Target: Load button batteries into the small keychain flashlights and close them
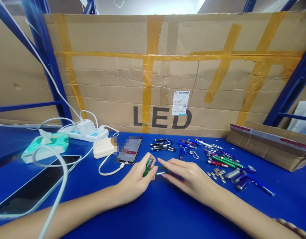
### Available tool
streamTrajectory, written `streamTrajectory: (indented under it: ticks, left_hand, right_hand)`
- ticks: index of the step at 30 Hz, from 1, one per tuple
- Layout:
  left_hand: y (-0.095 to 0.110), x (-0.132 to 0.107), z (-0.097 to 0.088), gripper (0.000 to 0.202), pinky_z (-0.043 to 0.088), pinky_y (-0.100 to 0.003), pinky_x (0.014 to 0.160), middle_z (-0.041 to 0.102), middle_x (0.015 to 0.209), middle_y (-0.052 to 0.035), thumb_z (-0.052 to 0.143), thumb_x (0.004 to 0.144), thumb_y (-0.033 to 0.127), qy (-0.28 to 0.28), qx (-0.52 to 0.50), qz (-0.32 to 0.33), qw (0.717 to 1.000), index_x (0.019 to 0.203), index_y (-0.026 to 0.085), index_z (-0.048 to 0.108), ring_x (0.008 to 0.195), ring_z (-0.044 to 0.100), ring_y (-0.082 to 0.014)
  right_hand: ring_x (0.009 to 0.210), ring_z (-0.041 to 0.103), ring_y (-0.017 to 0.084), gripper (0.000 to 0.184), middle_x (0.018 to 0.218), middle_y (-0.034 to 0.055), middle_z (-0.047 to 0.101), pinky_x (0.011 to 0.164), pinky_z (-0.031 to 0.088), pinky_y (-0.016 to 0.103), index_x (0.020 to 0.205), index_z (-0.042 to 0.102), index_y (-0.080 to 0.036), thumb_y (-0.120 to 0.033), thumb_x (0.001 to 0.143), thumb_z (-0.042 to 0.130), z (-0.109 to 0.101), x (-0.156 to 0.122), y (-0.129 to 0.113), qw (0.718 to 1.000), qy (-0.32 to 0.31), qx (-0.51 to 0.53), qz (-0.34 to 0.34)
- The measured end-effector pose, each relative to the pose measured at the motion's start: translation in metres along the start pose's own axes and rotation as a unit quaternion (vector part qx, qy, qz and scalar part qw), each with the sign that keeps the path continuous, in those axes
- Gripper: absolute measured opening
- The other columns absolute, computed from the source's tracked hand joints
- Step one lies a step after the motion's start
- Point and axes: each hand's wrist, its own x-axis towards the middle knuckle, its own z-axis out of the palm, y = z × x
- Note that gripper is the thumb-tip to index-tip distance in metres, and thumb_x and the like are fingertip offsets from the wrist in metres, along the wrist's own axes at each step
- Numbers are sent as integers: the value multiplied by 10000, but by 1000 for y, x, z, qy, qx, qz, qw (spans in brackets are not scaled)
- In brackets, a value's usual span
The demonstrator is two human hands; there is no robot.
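My left hand (136,179) is closed round a short green object (147,168) with a shiny, clear-looking end; its exact kind is partly hidden by the fingers. From it a thin green and silver piece (161,172), which looks like a carabiner clip, reaches toward my right hand (187,174). The thumb and fingertips of that hand pinch the far end of this piece. Both hands are just above the blue table top (165,212), close together. To the right lie several small button cells (217,174) and short metal tubes (239,176) in grey and purple.
Black penlights with clips (162,146) lie behind my hands, and coloured ones (225,161) to the right. A phone (130,151), power bank (103,148), larger phone (30,189), tissue pack (47,146) and power strip (85,131) stand left. A cardboard tray (267,146) sits right.
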Motion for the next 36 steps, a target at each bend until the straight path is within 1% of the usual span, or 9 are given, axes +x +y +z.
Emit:
streamTrajectory:
  ticks: [3, 6, 14, 18, 21, 24, 26, 31, 36]
  left_hand:
    - [2, -2, -1, 177, 301, -223, 533, 321, 633, 75, 357, 908, 265, -5, 5, 8, 1000, 746, 212, 310, 550, 316, -95]
    - [4, -3, -2, 171, 302, -221, 524, 329, 616, 78, 364, 907, 271, -17, 19, 11, 1000, 751, 210, 326, 534, 325, -94]
    - [6, -3, -3, 207, 311, -226, 537, 345, 608, 73, 372, 899, 293, -33, 56, 17, 998, 717, 214, 310, 535, 342, -102]
    - [5, -5, -2, 203, 302, -224, 530, 333, 596, 75, 366, 904, 301, -43, 67, 20, 997, 727, 217, 315, 528, 339, -105]
    - [5, -5, -1, 193, 290, -226, 517, 325, 583, 80, 347, 910, 309, -43, 72, 24, 996, 740, 221, 318, 510, 330, -106]
    - [9, -6, -1, 189, 286, -232, 524, 352, 598, 77, 381, 891, 333, -34, 99, 12, 994, 751, 225, 312, 523, 334, -113]
    - [12, -7, -3, 196, 288, -236, 528, 378, 611, 73, 399, 876, 366, -48, 118, -17, 992, 770, 227, 312, 534, 345, -119]
    - [15, -9, -3, 224, 297, -262, 561, 398, 590, 65, 162, 935, 325, -64, 157, -27, 985, 817, 230, 328, 513, 361, -140]
    - [12, -6, 0, 115, 304, -259, 593, 499, 720, 38, 317, 918, 333, -54, 206, -16, 977, 963, 246, 377, 614, 473, -159]
  right_hand:
    - [713, 578, 133, 325, 837, 64, 600, 631, 495, 238, 1192, 515, -129, -248, 936, 354, 0, 1, -1, 999, -42, -19, -4]
    - [641, 546, 128, 325, 734, 39, 570, 580, 467, 230, 1141, 539, -119, -263, 947, 322, 0, 3, -2, 997, -51, -51, -22]
    - [474, 417, 105, 348, 551, -3, 478, 467, 356, 229, 813, 612, -111, -211, 942, 305, 5, 6, -10, 989, 14, -129, -75]
    - [442, 361, 100, 329, 517, -19, 436, 448, 320, 239, 698, 593, -129, -165, 914, 347, 8, 6, -14, 987, 49, -137, -69]
    - [435, 334, 98, 339, 507, -25, 404, 439, 301, 244, 646, 573, -138, -159, 905, 355, 9, 7, -15, 990, 50, -124, -50]
    - [437, 322, 95, 332, 505, -26, 390, 427, 291, 243, 641, 574, -139, -167, 900, 368, 8, 6, -13, 993, 51, -100, -30]
    - [442, 334, 92, 312, 512, -24, 399, 422, 298, 232, 669, 587, -140, -176, 898, 378, 7, 5, -9, 994, 75, -77, -12]
    - [448, 363, 78, 233, 541, -19, 430, 432, 335, 212, 728, 615, -134, -182, 877, 441, 5, 3, -3, 985, 166, -16, 35]
    - [444, 384, 81, 206, 537, -12, 446, 423, 358, 215, 780, 638, -108, -155, 865, 456, 4, 3, -5, 982, 184, -36, 18]
